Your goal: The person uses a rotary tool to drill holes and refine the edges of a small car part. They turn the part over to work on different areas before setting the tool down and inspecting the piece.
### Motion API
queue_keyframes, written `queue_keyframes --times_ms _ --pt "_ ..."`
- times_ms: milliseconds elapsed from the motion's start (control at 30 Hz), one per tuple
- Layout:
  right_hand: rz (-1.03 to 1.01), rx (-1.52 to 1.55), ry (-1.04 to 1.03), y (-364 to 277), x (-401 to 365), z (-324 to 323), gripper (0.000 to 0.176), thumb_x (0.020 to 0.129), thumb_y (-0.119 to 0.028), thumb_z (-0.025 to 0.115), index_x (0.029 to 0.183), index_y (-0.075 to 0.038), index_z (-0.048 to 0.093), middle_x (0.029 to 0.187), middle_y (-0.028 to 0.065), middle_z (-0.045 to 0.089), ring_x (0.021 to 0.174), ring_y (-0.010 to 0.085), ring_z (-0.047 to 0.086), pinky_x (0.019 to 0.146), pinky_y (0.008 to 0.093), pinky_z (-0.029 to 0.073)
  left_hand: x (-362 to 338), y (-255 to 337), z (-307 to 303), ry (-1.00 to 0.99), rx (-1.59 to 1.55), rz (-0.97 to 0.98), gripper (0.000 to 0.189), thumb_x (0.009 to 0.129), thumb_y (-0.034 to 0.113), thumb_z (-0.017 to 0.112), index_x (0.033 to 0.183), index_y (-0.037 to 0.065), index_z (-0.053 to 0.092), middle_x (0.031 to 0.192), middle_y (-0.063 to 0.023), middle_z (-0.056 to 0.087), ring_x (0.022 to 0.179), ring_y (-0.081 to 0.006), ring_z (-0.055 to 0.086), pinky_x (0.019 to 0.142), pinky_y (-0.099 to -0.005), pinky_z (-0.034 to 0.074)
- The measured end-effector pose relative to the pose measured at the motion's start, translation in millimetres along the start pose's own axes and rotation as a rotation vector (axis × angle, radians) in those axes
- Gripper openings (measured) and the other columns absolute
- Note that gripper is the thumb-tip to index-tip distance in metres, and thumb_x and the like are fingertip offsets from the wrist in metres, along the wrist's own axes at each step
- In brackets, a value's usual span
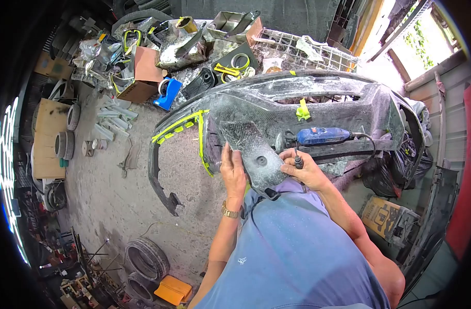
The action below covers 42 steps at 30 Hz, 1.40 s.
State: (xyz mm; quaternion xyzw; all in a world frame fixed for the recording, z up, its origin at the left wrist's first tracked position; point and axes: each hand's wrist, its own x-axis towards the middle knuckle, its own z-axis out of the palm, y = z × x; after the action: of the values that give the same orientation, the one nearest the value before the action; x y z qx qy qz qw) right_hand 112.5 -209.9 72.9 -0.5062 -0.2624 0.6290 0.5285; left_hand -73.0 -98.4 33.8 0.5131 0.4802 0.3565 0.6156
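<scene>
A dust-covered dark plastic panel (252, 141) with a round recess is held in front of my body, over the near edge of a dark car bumper (230, 105). My left hand (234, 172) grips its left edge, the fingers close together and pointing away from me. At the panel's right edge, my right hand (308, 171) pinches it between thumb and fingers. A small black piece (298, 162) shows between those fingers; its kind I cannot make out. Just beyond my right hand, a blue rotary tool (323, 136) with a dark cord lies on the bumper.
Yellow-green tape (201, 141) edges the bumper's left opening. Behind it, a cluttered table holds a blue tape dispenser (167, 93), tape rolls (240, 61) and a cardboard box (142, 74). Tyres (147, 258) lie on the floor at lower left. Black bags (384, 175) sit at right.
</scene>
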Motion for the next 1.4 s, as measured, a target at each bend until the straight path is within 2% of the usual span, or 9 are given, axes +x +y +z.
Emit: queue_keyframes --times_ms 233,433,500,567,633,733,967,1167,1400 --pt "-0.027 -0.045 -0.011 5 4 -2 0.024 0.086 -0.011 0.070 0.105 -0.003 0.058 0.074 -0.0107 0.045 0.070 -0.0005 0.039 0.065 0.0170 0.033 0 7 7 -0.200 0.136 0.137 0.108 0.078 0.027 0.078 0.149 -0.006 0.004 0.144 -0.0268 0.033 0.133 -0.0290 0.036 0.111 -0.0357 0.028" --pt "0.014 0.041 -0.016 6 8 -10 0.024 0.087 -0.012 0.068 0.107 -0.004 0.057 0.072 -0.0096 0.049 0.060 -0.0016 0.037 0.053 0.0163 0.029 -1 27 16 -0.028 0.558 0.328 0.091 0.087 0.028 0.067 0.151 0.000 0.010 0.139 -0.0243 0.041 0.131 -0.0252 0.039 0.105 -0.0375 0.036" --pt "0.049 0.121 -0.019 6 8 -13 0.024 0.088 -0.012 0.067 0.108 -0.004 0.056 0.072 -0.0084 0.053 0.054 -0.0021 0.038 0.048 0.0157 0.027 4 32 11 -0.041 0.233 -0.038 0.071 0.093 0.026 0.058 0.148 0.000 0.023 0.131 -0.0236 0.048 0.126 -0.0278 0.044 0.104 -0.0378 0.035" --pt "0.033 0.136 0.000 6 8 -15 0.023 0.088 -0.015 0.068 0.107 -0.005 0.058 0.069 -0.0118 0.044 0.051 -0.0017 0.031 0.044 0.0182 0.020 14 15 4 0.196 0.419 0.573 0.052 0.094 0.021 0.053 0.141 0.001 0.041 0.127 -0.0176 0.051 0.118 -0.0301 0.047 0.101 -0.0395 0.036" --pt "0.038 0.134 0.015 5 8 -17 0.023 0.089 -0.015 0.068 0.107 -0.005 0.058 0.069 -0.0117 0.044 0.052 -0.0015 0.031 0.045 0.0177 0.021 -7 37 9 0.228 0.453 0.661 0.044 0.093 0.020 0.056 0.134 0.004 0.050 0.126 -0.0150 0.051 0.117 -0.0301 0.047 0.100 -0.0409 0.036" --pt "0.022 0.147 0.029 7 11 -15 0.024 0.089 -0.015 0.067 0.108 -0.005 0.057 0.069 -0.0110 0.044 0.052 -0.0015 0.032 0.045 0.0171 0.022 -33 41 20 -0.139 0.850 0.652 0.050 0.089 0.021 0.061 0.135 0.006 0.048 0.132 -0.0172 0.044 0.124 -0.0325 0.041 0.104 -0.0446 0.028" --pt "-0.028 0.164 0.083 13 20 -9 0.030 0.088 -0.013 0.068 0.112 -0.002 0.054 0.074 -0.0080 0.049 0.054 -0.0020 0.036 0.045 0.0162 0.024 -46 22 42 -0.209 0.773 0.567 0.060 0.090 0.025 0.060 0.142 0.002 0.039 0.150 -0.0222 0.021 0.137 -0.0391 0.025 0.108 -0.0467 0.026" --pt "-0.059 0.277 0.098 8 25 -28 0.028 0.089 -0.012 0.067 0.113 -0.001 0.055 0.079 -0.0064 0.056 0.052 -0.0031 0.036 0.044 0.0149 0.026 -58 37 22 -0.607 0.263 0.440 0.030 0.081 0.008 0.067 0.110 0.003 0.067 0.100 -0.0080 0.069 0.099 -0.0261 0.065 0.097 -0.0420 0.042" --pt "-0.071 0.322 0.056 0 20 -38 0.027 0.091 -0.008 0.064 0.115 -0.003 0.056 0.075 -0.0081 0.048 0.052 -0.0031 0.032 0.044 0.0141 0.024 -23 57 17 -0.482 1.090 0.943 0.064 0.088 0.037 0.061 0.140 0.006 0.043 0.147 -0.0168 0.039 0.140 -0.0306 0.030 0.114 -0.0480 0.017"
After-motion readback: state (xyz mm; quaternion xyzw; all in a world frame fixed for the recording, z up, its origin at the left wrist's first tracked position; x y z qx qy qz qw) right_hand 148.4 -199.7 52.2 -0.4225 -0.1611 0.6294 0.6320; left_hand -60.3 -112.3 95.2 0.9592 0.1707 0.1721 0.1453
